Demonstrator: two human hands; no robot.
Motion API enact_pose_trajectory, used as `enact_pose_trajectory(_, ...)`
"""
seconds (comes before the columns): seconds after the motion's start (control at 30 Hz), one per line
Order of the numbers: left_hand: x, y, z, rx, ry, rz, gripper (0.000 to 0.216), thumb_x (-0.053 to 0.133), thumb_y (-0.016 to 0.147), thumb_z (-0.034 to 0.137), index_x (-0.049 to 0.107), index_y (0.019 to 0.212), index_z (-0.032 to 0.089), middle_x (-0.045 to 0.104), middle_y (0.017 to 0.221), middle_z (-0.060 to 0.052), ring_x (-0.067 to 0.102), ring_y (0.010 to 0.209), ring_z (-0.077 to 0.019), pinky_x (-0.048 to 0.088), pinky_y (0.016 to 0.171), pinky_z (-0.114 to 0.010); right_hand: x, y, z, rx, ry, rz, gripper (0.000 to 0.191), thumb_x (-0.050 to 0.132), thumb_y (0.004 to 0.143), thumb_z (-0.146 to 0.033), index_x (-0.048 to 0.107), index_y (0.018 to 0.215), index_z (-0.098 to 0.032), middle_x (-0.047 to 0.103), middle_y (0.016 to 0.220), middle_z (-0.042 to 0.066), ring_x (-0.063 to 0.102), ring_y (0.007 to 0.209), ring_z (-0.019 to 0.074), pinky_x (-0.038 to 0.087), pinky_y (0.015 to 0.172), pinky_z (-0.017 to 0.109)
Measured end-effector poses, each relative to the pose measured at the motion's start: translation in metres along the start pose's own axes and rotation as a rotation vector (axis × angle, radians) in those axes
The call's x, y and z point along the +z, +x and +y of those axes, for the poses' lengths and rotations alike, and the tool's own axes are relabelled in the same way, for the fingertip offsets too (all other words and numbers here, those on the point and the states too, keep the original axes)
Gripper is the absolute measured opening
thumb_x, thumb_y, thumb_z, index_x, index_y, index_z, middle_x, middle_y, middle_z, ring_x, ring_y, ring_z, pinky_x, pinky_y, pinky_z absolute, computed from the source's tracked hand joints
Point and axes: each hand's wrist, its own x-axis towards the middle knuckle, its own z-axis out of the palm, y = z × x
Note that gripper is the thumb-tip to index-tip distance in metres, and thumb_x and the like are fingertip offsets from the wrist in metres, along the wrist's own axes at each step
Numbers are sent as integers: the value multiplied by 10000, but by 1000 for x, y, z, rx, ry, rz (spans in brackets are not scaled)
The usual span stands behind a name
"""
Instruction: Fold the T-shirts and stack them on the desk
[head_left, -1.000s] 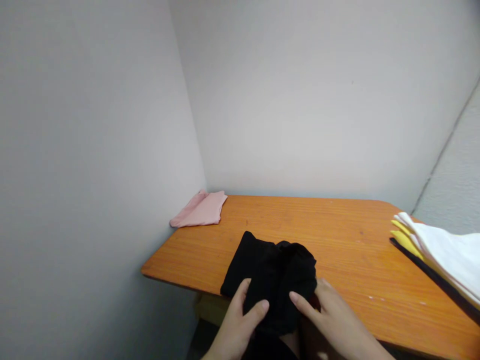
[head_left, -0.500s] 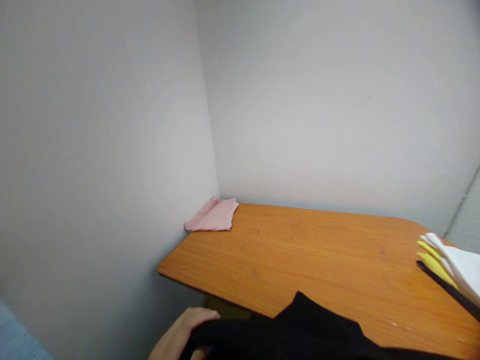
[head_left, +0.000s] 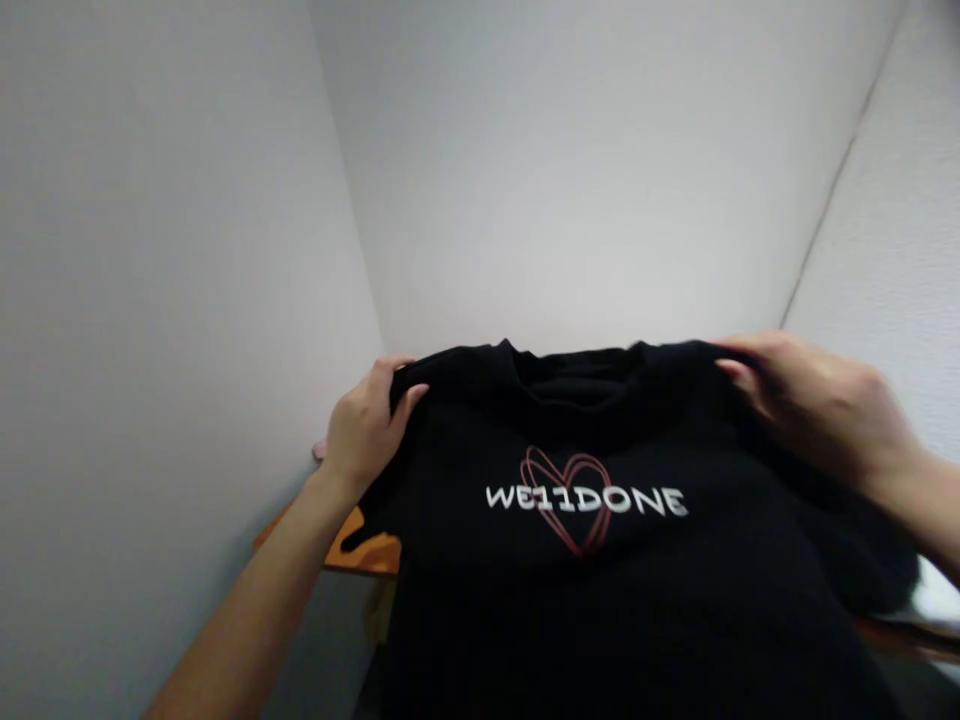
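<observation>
A black T-shirt [head_left: 600,620] hangs spread out in front of me, with white lettering reading "WE11DONE" over a red heart outline on its chest. My left hand [head_left: 367,420] pinches the shoulder on the left side, thumb in front and fingers behind. At the opposite shoulder, my right hand [head_left: 817,395] grips the cloth, slightly blurred. The collar runs between the two hands along the top. Most of the table behind is hidden by the shirt.
Part of the orange-brown table [head_left: 375,555] shows left of the shirt. A bit of pink cloth [head_left: 320,449] peeks out beside my left wrist. White cloth [head_left: 936,592] lies at the right edge. Grey walls [head_left: 562,180] stand close behind and left.
The black shirt has been raised from low at the table's front edge and opened out, its printed front facing me. My right hand has come into view. The camera view has shifted.
</observation>
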Motion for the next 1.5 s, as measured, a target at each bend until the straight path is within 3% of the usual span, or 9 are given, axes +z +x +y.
enact_pose_trajectory(0.1,68,10,-12,-2,-13,-151,373,498,948,328,471,1269,141,602,1202,-137,556,1160,-263,446,1004,-423,51,16,1,-11,-87,-156,466,313,1011,-428,560,1232,-101,596,1074,168,578,1015,296,474,874,395)
enact_pose_trajectory(0.23,132,-32,-9,-5,-83,-526,404,390,982,307,445,1342,133,526,1366,-143,433,1321,-238,327,1119,-419,133,-30,-8,76,-4,-499,443,344,986,-366,580,1232,-83,597,1136,192,564,1094,312,450,956,445)
enact_pose_trajectory(0.4,174,-88,-10,23,-98,-834,604,355,965,549,414,1436,175,372,1519,-134,336,1405,-294,288,1133,-499,200,-121,-23,230,84,-851,695,330,949,-625,388,1484,-184,276,1535,155,256,1391,387,304,1094,530)
enact_pose_trajectory(0.53,196,-95,-25,-63,-81,-1088,759,219,926,698,170,1535,248,33,1603,-70,93,1475,-297,177,1151,-567,223,-144,-16,309,110,-885,771,236,897,-772,253,1527,-327,67,1596,42,91,1436,367,200,1127,572)
enact_pose_trajectory(0.8,239,-78,-26,-89,-14,-1062,756,122,927,700,126,1540,259,-46,1597,-52,42,1479,-276,142,1161,-559,254,-119,3,416,44,-930,746,245,904,-746,224,1531,-342,30,1597,7,77,1440,354,139,1144,565)
enact_pose_trajectory(1.03,236,-67,-18,-35,51,-1013,634,253,983,552,240,1522,217,82,1600,-79,94,1476,-287,129,1166,-562,256,-118,0,431,62,-932,728,267,915,-726,238,1530,-338,49,1599,18,85,1441,347,142,1144,551)
enact_pose_trajectory(1.17,207,-56,30,189,53,-853,539,432,963,431,404,1455,214,182,1594,-63,40,1484,-259,8,1193,-518,254,-114,5,471,132,-869,683,297,941,-671,278,1521,-310,119,1593,21,118,1439,340,172,1144,530)
enact_pose_trajectory(1.33,159,-95,164,368,-282,-687,571,303,980,555,485,1390,201,410,1505,-83,408,1364,-240,360,1112,-412,255,-103,41,657,111,-765,625,226,994,-460,415,1429,-54,432,1434,201,378,1346,301,315,1097,421)
enact_pose_trajectory(1.5,184,-163,289,271,-288,-593,432,589,878,380,638,1222,124,626,1278,-153,612,1121,-321,548,837,-445,263,-97,67,666,112,-795,539,229,973,-372,509,1361,-124,583,1289,171,522,1225,295,436,977,443)
